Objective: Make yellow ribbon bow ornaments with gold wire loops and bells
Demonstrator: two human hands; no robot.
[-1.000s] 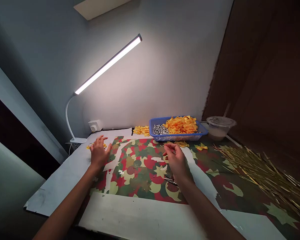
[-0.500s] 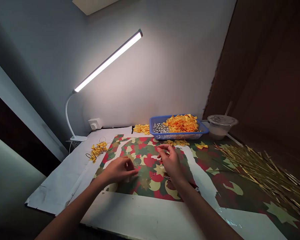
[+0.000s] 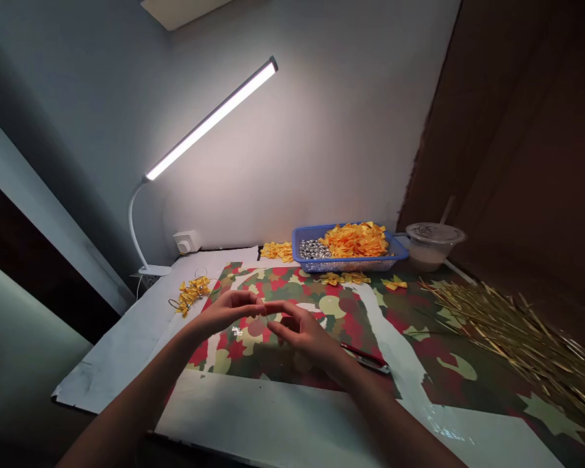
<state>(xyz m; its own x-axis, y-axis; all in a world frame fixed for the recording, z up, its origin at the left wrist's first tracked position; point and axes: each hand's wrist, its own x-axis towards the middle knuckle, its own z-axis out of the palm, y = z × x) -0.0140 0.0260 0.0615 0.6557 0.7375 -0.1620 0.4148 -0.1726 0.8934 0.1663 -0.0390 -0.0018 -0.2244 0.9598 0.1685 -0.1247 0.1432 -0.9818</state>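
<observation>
Over the middle of the patterned sheet, my left hand (image 3: 230, 312) and my right hand (image 3: 306, 333) meet at the fingertips. My left thumb and forefinger are pinched together, and my right fingers curl in the same way. A thin cord (image 3: 266, 314) shows faintly between the two pinches; its ends are hidden. Just right of my right wrist lies a pair of red-handled thread snips (image 3: 366, 359). To the left of my left hand is a small heap of yellow ribbon bows with cord loops (image 3: 191, 294).
A blue basket (image 3: 350, 265) at the back holds silver bells and yellow bows, with more loose bows (image 3: 345, 278) before it. A lidded plastic cup (image 3: 431, 246) and a bundle of dry stalks (image 3: 511, 341) are at right. A lamp (image 3: 209, 120) leans over the left side.
My hands have come together from apart: the right moved left and down, the left slightly up and right. The snips, partly covered by my right forearm before, now show more fully.
</observation>
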